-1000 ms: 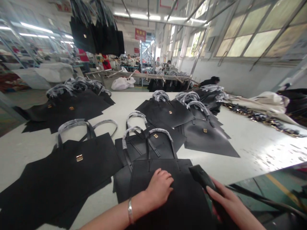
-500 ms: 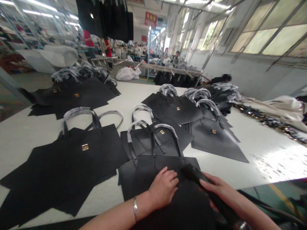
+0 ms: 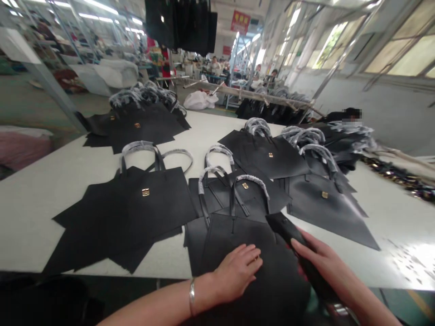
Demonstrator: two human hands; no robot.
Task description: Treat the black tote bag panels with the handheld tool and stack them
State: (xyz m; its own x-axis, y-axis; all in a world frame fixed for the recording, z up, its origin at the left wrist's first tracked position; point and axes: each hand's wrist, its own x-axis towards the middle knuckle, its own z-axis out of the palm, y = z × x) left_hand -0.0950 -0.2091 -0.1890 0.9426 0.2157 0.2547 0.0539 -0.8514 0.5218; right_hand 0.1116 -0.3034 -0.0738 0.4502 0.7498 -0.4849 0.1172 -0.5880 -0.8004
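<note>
Showing the left hand (image 3: 237,272) laid palm down on the front of a black leather tote (image 3: 234,242), fingers lightly spread and gripping nothing, and the right hand (image 3: 322,262) curled around a narrow black strip (image 3: 284,227), perhaps a strap or a folded edge; the picture does not settle which. A metal bangle (image 3: 192,296) circles the left wrist. The tote lies flat at the near edge of the white bench (image 3: 50,199), lower centre of the frame, with its film-wrapped handles (image 3: 251,178) pointing away from the hands. Similar flat totes overlap just beyond it, and a gold clasp (image 3: 145,192) marks the front of another tote (image 3: 159,203) at centre left. More totes lie in groups toward the upper left and right, while a row of black bags (image 3: 178,27) hangs at upper centre. The red banner (image 3: 240,21) near the top carries pale characters too small to read, and no clasp shows legible marking.
</note>
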